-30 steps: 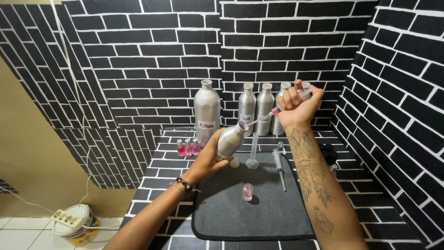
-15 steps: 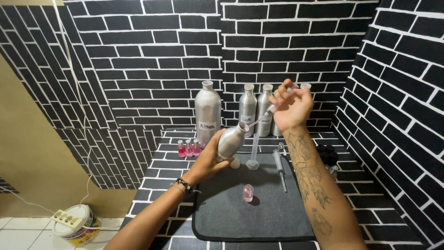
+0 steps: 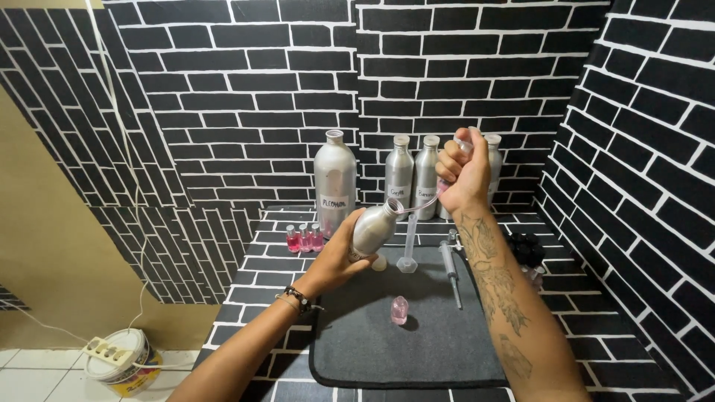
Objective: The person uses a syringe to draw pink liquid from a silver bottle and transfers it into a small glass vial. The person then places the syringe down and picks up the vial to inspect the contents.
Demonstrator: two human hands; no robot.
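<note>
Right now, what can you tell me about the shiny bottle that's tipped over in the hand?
The tilted silver bottle looks like brushed metal, with a rounded shoulder and a short neck. Its cap is off and its mouth points up to the right. The left hand grips its lower body above the dark mat. The thin tip of the syringe held in the right hand reaches its mouth.

We see a brick-patterned black tabletop (image 3: 261,279) carrying a grey mat (image 3: 417,350). On the mat lie a small pink bottle (image 3: 400,310), a syringe (image 3: 449,266) and an upright measuring cylinder (image 3: 408,246). Behind it stand tall silver bottles (image 3: 334,182), with three small pink vials (image 3: 302,238) at left.
</note>
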